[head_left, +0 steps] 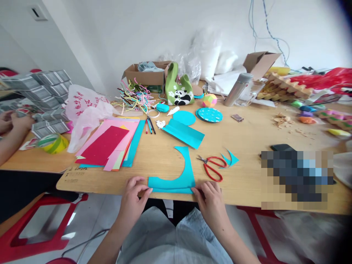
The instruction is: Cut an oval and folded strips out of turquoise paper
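Note:
A blue paper offcut (184,176) with a large round bite cut out lies at the table's front edge, a folded strip along its near side. My left hand (135,192) pinches its left end between thumb and fingers. At the other end, my right hand (209,195) grips the near right corner the same way. Red-handled scissors (213,165) lie to the right, blades parted, beside small pointed blue scraps (231,159). Behind the offcut are a creased blue sheet (185,134) and a blue paper disc (184,117).
Stacked coloured paper (106,145) lies at left, near several pens (150,125). Farther back stand a green panda bag (178,90), patterned blue discs (210,114) and a steel flask (238,90). A blurred-out dark object (297,176) lies right. Another person's hands (18,121) are at far left.

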`<state>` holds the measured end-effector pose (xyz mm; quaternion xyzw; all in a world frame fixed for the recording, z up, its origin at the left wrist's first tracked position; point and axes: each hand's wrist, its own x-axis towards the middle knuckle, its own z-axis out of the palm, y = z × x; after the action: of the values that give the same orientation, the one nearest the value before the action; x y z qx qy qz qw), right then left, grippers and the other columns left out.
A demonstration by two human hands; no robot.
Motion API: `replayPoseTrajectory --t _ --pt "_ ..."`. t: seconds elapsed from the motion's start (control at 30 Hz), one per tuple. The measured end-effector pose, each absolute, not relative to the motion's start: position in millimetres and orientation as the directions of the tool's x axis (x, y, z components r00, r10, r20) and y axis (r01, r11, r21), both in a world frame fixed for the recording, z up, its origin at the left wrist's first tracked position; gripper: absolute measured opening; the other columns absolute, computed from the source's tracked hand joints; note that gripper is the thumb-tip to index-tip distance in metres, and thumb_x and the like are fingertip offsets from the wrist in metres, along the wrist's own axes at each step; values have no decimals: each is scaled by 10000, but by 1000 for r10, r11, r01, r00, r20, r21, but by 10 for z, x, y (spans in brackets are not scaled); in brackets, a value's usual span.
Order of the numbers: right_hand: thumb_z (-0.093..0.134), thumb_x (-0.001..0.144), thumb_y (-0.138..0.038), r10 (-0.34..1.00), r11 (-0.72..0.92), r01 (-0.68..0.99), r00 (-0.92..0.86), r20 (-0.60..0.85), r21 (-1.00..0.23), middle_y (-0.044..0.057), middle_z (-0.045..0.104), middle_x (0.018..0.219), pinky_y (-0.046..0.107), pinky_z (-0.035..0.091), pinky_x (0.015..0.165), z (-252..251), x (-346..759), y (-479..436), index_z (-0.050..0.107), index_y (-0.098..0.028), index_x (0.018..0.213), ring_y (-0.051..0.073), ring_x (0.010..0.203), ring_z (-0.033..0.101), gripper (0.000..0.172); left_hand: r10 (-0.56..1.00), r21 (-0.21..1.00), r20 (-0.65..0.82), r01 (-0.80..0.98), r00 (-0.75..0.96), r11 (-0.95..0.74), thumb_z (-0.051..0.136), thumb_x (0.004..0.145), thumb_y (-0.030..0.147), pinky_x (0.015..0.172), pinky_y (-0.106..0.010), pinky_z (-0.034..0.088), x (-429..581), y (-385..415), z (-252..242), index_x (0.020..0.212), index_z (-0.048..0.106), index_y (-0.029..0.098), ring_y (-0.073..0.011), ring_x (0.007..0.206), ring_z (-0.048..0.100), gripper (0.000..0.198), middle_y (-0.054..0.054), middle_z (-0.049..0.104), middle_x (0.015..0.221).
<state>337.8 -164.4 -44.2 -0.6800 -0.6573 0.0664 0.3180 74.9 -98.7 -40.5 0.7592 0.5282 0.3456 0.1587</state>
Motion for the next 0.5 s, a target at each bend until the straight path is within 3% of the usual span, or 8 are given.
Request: replayPoseTrajectory --t 0.23,0.37,0.5 --pt "474 955 -363 928 2 912 150 340 -410 72 551 858 382 367 709 -427 3341 -1666 564 -225 802 257 853 470 224 916 600 362 709 173 -371 634 824 353 906 -494 497 758 -977 -439 663 666 223 -292 1100 547 210 -83 626 1113" --pt "493 946 -361 923 -1 916 156 353 -401 91 561 1026 418 377 768 -437 3324 -1657 562 -220 830 282 947 463 195 925 615 345 706 159 -351 631 824 330 961 -527 464 765 -989 -464 650 649 221 -313 1209 488 206 -83 615 1169" --pt "487 950 -355 914 20 918 143 380 -396 94 564 1074 462 372 836 -471 3325 -1657 550 -211 816 287 987 456 207 931 615 336 714 147 -334 606 848 333 968 -543 456 769 -1011 -470 676 664 221 -320 1239 469 213 -92 613 1184"
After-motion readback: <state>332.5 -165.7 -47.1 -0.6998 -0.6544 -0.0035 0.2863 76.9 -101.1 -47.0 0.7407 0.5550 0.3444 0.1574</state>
